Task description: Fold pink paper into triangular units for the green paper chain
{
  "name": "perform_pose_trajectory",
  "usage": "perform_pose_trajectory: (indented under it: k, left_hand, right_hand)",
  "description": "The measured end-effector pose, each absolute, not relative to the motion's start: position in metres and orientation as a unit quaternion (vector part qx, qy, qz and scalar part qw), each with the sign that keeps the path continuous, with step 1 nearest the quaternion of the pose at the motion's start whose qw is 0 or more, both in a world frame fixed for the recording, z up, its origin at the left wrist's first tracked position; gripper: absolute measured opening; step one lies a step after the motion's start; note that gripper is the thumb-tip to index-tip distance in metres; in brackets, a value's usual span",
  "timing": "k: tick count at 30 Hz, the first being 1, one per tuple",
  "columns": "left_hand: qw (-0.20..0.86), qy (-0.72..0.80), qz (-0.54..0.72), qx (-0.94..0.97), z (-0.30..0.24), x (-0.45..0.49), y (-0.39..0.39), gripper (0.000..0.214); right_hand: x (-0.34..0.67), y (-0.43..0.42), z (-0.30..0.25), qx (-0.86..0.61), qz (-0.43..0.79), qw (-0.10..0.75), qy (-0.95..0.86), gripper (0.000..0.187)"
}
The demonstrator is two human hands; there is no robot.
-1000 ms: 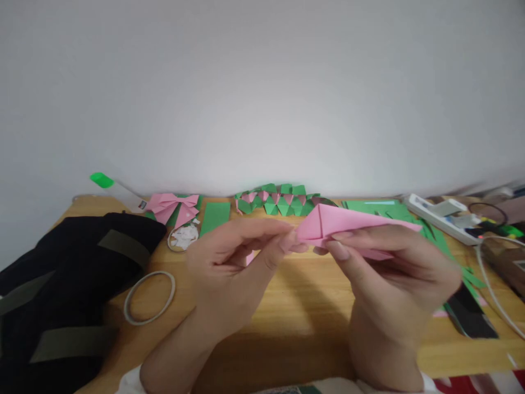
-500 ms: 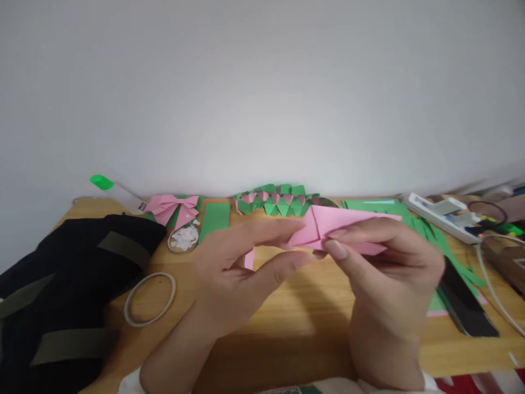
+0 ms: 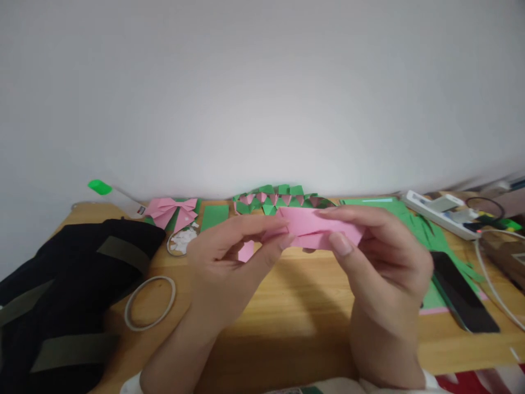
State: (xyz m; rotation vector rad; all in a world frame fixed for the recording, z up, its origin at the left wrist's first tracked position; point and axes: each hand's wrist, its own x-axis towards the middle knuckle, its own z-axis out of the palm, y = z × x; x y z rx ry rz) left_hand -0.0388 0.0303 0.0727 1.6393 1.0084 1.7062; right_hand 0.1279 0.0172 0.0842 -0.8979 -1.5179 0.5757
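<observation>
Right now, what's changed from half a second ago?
The folded pink paper has shifted left. The left hand has closed its grip on the left end; the right hand has spread thumb and forefinger wider apart on it. The phone and pink bow stayed put.

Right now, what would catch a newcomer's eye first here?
First, the folded pink paper, pinched by the left hand and right hand mid-view. Behind it, near the wall, sits a green-and-pink paper chain, with a pink bow farther left. Black cloth fills the lower left.
</observation>
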Motion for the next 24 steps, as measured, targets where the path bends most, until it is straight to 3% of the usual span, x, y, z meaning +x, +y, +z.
perform_pose_trajectory:
  k: [10,16,21,24]
  left_hand:
    - [0.306,0.346,0.614,0.64,0.071,-0.04,0.032,0.042]
    - [0.32,0.348,0.614,0.632,0.072,-0.037,0.034,0.034]
    - [0.357,0.36,0.642,0.575,0.071,-0.032,0.033,0.033]
    - [0.359,0.362,0.637,0.578,0.07,-0.031,0.032,0.032]
  right_hand:
    - [0.131,0.02,0.081,-0.402,0.243,0.585,-0.661,0.036]
    - [0.126,0.018,0.079,-0.393,0.265,0.584,-0.659,0.034]
    - [0.116,0.018,0.076,-0.402,0.33,0.61,-0.598,0.064]
    - [0.111,0.019,0.074,-0.414,0.355,0.612,-0.573,0.065]
